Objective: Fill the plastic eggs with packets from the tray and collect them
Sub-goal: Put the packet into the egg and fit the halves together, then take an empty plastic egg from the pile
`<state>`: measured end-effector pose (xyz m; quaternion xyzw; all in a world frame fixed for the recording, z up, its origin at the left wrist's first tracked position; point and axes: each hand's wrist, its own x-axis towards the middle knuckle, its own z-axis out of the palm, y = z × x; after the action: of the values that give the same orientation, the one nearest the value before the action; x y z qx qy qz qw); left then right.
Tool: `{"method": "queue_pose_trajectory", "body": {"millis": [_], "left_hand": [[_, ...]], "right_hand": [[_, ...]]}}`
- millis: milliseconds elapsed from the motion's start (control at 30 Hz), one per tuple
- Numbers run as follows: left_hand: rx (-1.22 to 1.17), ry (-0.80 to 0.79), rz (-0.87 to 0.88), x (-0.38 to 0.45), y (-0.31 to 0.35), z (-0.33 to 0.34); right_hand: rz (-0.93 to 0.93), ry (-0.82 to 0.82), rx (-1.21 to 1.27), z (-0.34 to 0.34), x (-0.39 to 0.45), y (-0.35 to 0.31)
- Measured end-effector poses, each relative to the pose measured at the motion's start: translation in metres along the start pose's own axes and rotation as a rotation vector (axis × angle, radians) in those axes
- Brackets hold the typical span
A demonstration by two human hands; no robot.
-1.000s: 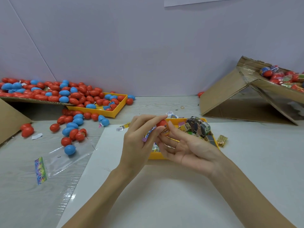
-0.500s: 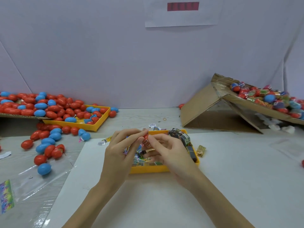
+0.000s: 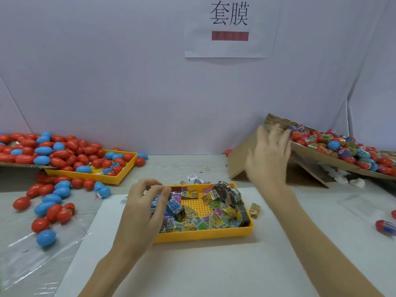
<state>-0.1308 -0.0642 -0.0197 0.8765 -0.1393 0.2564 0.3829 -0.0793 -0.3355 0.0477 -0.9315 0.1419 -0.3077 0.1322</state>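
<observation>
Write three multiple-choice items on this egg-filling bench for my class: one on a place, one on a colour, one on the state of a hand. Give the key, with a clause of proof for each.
1. Where is the right hand?
A. in the packet tray
B. raised by the cardboard ramp's edge
C. flat on the white sheet

2. What colours are the loose plastic eggs at left?
A. red and blue
B. green and yellow
C. all white

3. What is the left hand doing?
A. lying flat and open
B. curling its fingers at the packets
C. holding a blue egg

Key:
1 B: it is lifted, blurred, beside the cardboard ramp.
2 A: only red and blue shells lie there.
3 B: its fingertips bend onto packets at the left end of the yellow packet tray.
</observation>
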Motion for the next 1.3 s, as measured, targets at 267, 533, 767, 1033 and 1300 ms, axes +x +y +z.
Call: {"method": "queue_pose_trajectory", "body": {"millis": [267, 533, 767, 1033, 1300], "left_hand": [[0.050, 0.055, -0.290, 0.010, -0.032, 0.001], [0.302, 0.099, -0.435, 0.091, -0.117, -0.031], [0.687, -0.406, -0.383, 0.167, -0.170, -0.062], [0.886, -0.396, -0.206, 0.167, -0.190, -0.068], [0.220, 0.122, -0.157, 0.094, -0.098, -0.051]], "right_hand": [[-0.347, -0.287, 0.444, 0.043, -0.110, -0.041], [-0.506, -0.402, 0.411, 0.045, -0.117, -0.046], [-0.465, -0.423, 0.452, 0.042, -0.115, -0.042], [-0.447, -0.487, 0.405, 0.048, -0.113, -0.041], [-0.257, -0.458, 0.374, 0.045, -0.104, -0.035]]}}
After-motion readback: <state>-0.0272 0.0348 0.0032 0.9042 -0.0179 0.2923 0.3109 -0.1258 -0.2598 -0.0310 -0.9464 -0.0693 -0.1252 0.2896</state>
